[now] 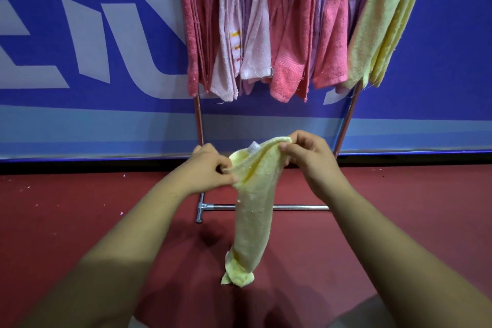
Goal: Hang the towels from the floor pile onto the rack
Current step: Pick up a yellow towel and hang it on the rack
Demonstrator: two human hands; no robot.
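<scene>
A pale yellow towel point(254, 210) hangs bunched and twisted in front of me, its lower end dangling just above the red floor. My left hand point(210, 168) pinches its upper left edge. My right hand point(306, 157) grips the upper right corner, slightly higher. Behind them stands the metal rack point(271, 207), whose bottom bar runs across the floor. Several towels hang from the rack's top: dark pink point(194, 21), pale pink point(255, 21), coral pink point(295, 34) and yellow-green point(378, 29). The floor pile is out of view.
A blue wall banner with large white letters point(87, 34) runs behind the rack. The red floor point(80, 208) spreads to both sides. The rack's upright legs point(198, 120) stand left and right of my hands.
</scene>
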